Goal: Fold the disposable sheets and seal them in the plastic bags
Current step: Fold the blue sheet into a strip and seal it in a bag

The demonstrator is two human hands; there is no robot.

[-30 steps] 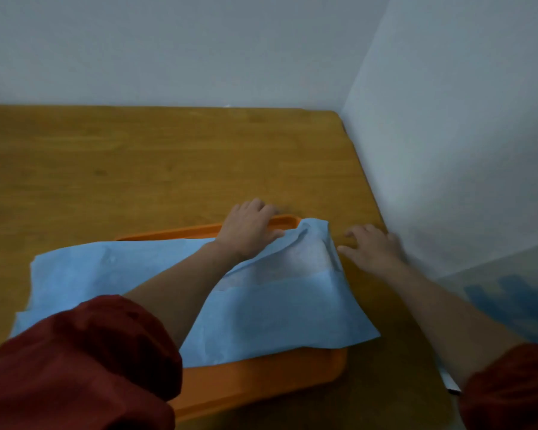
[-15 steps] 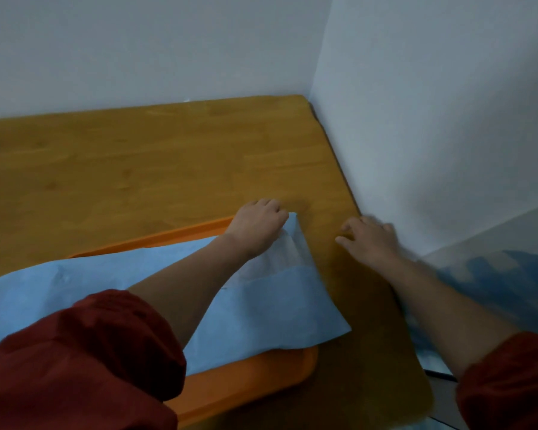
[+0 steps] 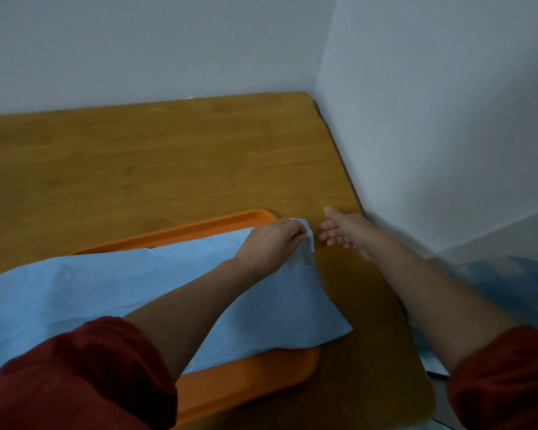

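Head view: left hand (image 3: 274,243) gripped the blue disposable sheet (image 3: 131,283), judged light and limp, by its far corner; right hand (image 3: 345,232) empty, fingers straight

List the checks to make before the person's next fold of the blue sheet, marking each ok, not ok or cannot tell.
1. Left hand grips the blue sheet's far right corner: ok.
2. Right hand also holds the sheet: not ok; it is open beside the corner.
3. Sheet lies spread over the orange tray: ok.
4. Near edge lies straight: cannot tell; the red sleeve covers it.
5. Plastic bag within reach: cannot tell; the right side is blurred.
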